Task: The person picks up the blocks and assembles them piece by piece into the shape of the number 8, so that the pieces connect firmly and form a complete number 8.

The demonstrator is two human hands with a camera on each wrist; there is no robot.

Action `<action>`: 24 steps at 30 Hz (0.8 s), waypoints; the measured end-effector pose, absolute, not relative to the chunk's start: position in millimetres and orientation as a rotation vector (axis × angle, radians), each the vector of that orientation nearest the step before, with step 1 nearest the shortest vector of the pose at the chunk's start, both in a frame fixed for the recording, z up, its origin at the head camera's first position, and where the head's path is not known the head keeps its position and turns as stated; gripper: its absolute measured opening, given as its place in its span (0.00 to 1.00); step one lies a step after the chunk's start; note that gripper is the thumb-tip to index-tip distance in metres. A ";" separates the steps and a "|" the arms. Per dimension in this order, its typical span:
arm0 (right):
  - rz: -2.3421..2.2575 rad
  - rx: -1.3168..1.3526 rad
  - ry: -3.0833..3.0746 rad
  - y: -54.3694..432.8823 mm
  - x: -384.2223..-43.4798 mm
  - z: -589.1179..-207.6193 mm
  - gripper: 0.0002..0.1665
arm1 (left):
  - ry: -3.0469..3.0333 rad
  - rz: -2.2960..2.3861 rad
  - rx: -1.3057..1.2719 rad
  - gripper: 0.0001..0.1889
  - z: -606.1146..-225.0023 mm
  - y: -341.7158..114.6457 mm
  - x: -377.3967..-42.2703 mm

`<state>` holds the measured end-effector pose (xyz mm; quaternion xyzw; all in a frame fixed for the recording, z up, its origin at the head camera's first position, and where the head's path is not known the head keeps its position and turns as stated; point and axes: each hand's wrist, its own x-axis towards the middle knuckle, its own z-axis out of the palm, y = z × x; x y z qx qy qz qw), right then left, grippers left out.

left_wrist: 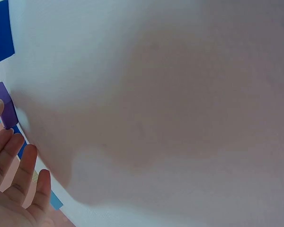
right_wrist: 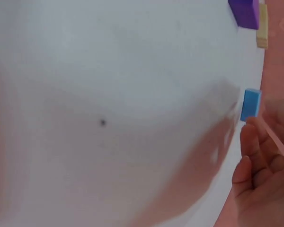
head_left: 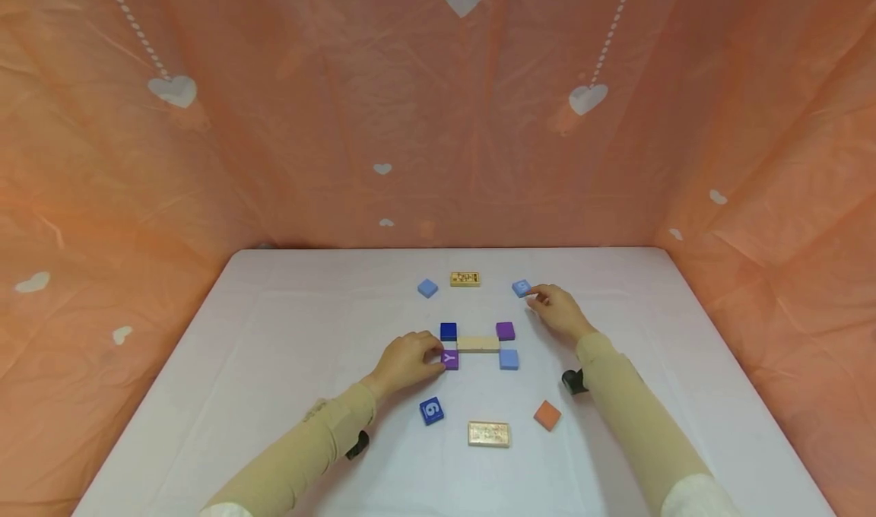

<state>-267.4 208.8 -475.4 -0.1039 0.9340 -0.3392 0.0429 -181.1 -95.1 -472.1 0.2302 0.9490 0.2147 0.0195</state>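
Note:
My left hand pinches a purple tile marked with a white Y, thumb and index finger at its two edges; the left wrist view shows the same purple tile between them. The right hand reaches to a light blue tile with a white character. Its fingertips are right at the tile's near edge, with the fingers loosely bent. A wooden strip lies flat between the purple Y tile and dark blue tile on one side and another purple tile and light blue tile opposite.
At the back lie a light blue tile and a gold block. Nearer the front are a blue numbered tile, a pale gold block and an orange tile. Orange fabric surrounds the white table.

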 end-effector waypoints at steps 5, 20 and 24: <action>-1.039 -0.257 2.890 210.8 -274.8 -476.7 0.22 | 2.936 0.677 0.703 0.14 -472.6 -94.4 -180.4; -0.842 -0.320 2.929 208.5 -279.8 -471.3 0.29 | 2.922 0.692 0.677 0.15 -471.0 -94.6 -181.4; -0.764 -0.365 2.935 207.7 -283.0 -473.0 0.28 | 2.918 0.692 0.666 0.15 -471.1 -94.9 -181.2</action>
